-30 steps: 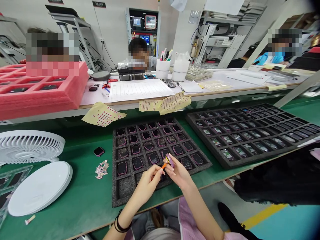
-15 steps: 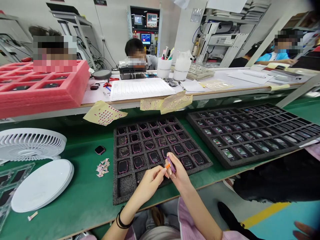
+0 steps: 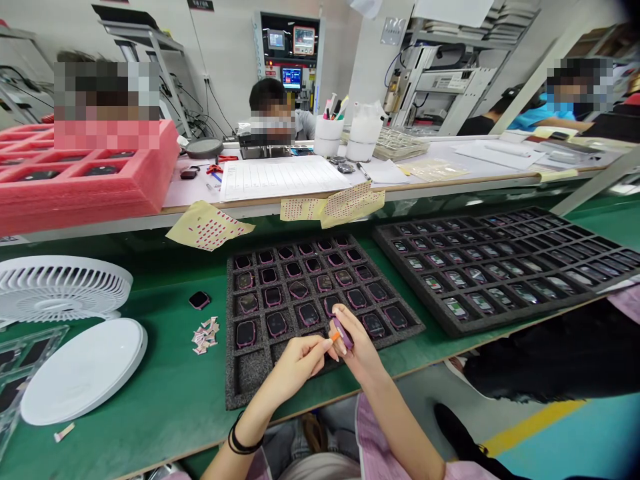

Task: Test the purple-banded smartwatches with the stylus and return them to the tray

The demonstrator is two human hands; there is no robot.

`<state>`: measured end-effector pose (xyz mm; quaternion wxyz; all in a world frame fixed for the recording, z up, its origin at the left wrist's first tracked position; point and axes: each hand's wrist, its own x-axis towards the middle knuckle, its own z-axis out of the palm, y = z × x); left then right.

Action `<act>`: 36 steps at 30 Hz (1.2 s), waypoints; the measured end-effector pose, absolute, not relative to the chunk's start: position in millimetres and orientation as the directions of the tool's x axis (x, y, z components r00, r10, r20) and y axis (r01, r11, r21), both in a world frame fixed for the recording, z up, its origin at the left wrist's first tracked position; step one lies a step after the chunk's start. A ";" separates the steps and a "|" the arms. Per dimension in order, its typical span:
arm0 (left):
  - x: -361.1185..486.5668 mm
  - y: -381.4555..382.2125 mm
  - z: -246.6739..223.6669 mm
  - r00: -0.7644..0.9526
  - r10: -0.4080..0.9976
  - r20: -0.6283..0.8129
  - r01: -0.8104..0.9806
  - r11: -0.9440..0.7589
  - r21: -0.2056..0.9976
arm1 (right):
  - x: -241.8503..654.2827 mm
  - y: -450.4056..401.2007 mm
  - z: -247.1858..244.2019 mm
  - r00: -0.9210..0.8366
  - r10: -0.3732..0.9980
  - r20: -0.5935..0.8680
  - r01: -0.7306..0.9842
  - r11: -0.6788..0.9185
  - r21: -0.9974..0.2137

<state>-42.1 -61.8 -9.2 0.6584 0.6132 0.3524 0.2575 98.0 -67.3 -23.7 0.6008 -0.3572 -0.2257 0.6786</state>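
My right hand (image 3: pixel 356 337) is closed around a purple watch case (image 3: pixel 344 333), which is held on edge. Between the thumb and fingers of my left hand (image 3: pixel 303 357) is a small orange piece (image 3: pixel 335 338), its end close to the side of the case. Both hands are over the front of a black foam tray (image 3: pixel 231 373), whose compartments hold dark-screened watches with purple frames. One compartment at its front left holds nothing. A single watch (image 3: pixel 199 300) lies on the green table left of the tray, near a small pile of paper-like strips (image 3: pixel 205 335).
A second foam tray (image 3: pixel 453 327) of watch parts is at the right. A white fan (image 3: pixel 65 287) and its round base (image 3: pixel 85 371) stand left. The raised shelf bears a pink foam tray (image 3: pixel 150 180), papers and pen cups. Several people are beyond and beside the table.
My left hand has shifted slightly left, and its wrist has turned a little. The orange piece and the purple case remain held close together.
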 end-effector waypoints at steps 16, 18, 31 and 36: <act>-40.6 -58.2 -14.1 0.527 0.834 -0.163 0.029 0.174 0.984 | 88.3 -62.4 -32.5 -0.115 0.958 -0.261 -0.771 -0.252 -0.585; -39.9 -56.2 -16.5 0.458 0.878 -0.140 0.043 0.136 0.990 | 85.3 -63.8 -30.9 -0.029 0.968 -0.250 -0.729 -0.192 -0.658; -144.8 -47.0 -13.6 -0.068 0.996 0.062 0.581 -0.011 0.814 | 139.5 -70.0 -54.5 0.285 0.925 0.251 0.495 0.082 -0.865; -195.5 -41.7 -24.3 -0.309 0.951 -0.003 0.861 0.281 0.423 | 142.5 -76.9 -64.9 0.038 0.897 0.441 0.768 0.256 -0.587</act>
